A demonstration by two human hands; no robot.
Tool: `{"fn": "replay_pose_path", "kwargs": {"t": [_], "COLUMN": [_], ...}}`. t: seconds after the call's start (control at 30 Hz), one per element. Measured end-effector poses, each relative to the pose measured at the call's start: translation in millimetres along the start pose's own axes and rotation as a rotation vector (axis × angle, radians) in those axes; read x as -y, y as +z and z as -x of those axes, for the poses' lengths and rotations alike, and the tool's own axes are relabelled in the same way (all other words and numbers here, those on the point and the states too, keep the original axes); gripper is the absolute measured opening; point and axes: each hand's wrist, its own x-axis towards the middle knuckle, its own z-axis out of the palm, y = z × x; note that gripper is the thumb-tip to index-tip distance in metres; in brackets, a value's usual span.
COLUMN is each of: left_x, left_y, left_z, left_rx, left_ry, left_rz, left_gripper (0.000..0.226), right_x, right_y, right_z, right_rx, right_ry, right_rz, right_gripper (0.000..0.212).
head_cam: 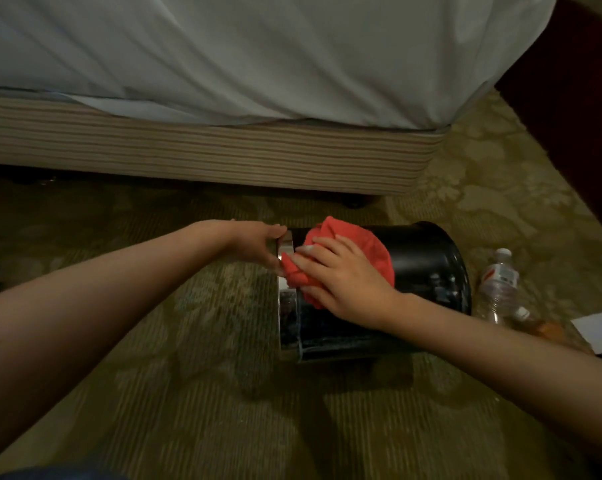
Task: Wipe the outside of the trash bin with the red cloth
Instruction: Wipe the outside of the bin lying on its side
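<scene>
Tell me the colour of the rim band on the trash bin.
Shiny silver rim band, on a black trash bin. The head view shows it, beside the left hand.

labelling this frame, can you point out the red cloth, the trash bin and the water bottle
red cloth [353, 230]: head view, top fold of the fabric
trash bin [427, 258]: head view, black side wall
water bottle [498, 296]: head view, clear body below the label
</scene>
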Motion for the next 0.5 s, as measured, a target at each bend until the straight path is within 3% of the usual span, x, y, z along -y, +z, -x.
{"fn": "replay_pose_path", "kwargs": {"t": [0.07, 0.23, 0.4, 0.5], "left_x": [-1, -6, -5, -5], "left_y": [-1, -6, -8, -5], "left_z": [0, 0, -3, -3], "left_rx": [0.025, 0.025, 0.042, 0.029], "left_ry": [-0.002, -0.033, -0.032, -0.055], "left_rz": [0.039, -0.053, 0.052, 0.029], "left_gripper": [0.093, 0.096, 0.096, 0.102], "right_x": [-6, -38, -2, 4], "right_y": [-1, -20, -2, -1], "right_z": [-3, -58, -25, -15], "right_rx": [0.018, 0.18, 0.028, 0.019], "right_ry": [0.027, 0.376, 0.174, 0.153], "right_rz": [0.008, -0.024, 0.003, 0.065], "right_gripper": [0.049, 0.043, 0.049, 0.05]}}
